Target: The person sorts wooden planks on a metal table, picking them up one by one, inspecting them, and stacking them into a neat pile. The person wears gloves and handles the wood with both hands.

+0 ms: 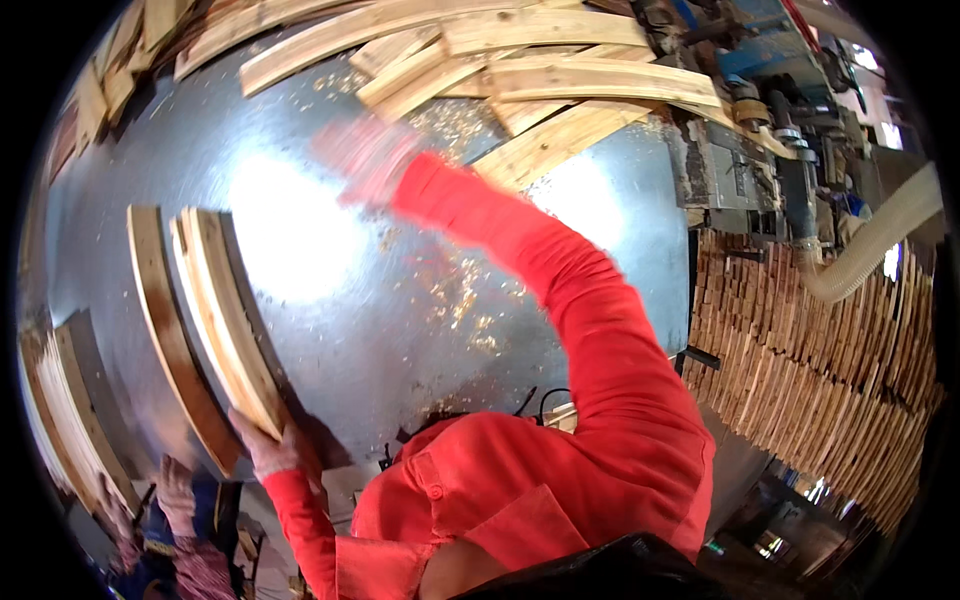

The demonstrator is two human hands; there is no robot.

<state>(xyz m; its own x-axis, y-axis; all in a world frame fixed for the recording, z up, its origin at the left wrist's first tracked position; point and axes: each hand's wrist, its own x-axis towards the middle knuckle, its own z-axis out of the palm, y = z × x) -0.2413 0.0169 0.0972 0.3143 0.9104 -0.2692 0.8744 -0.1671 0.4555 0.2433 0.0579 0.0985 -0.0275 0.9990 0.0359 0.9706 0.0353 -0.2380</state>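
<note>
At the lower left of the metal table (350, 350), my left hand (272, 447) grips the near end of a few pale wooden boards (228, 320) standing close together. A separate wooden board (170, 330) lies just to their left, apart from them. My right hand (368, 160) is stretched far out over the table, just short of the loose boards (600, 78) heaped at the back. Motion smears its fingers, so whether they hold anything is hidden. Wood shavings (465, 300) are scattered beneath my right arm.
Another person's hands (177, 495) are at the lower left, near a further group of boards (75, 420). A tall stack of slats (810, 370) stands off the table's right edge. Machinery with a pale flexible hose (880, 235) is at the upper right.
</note>
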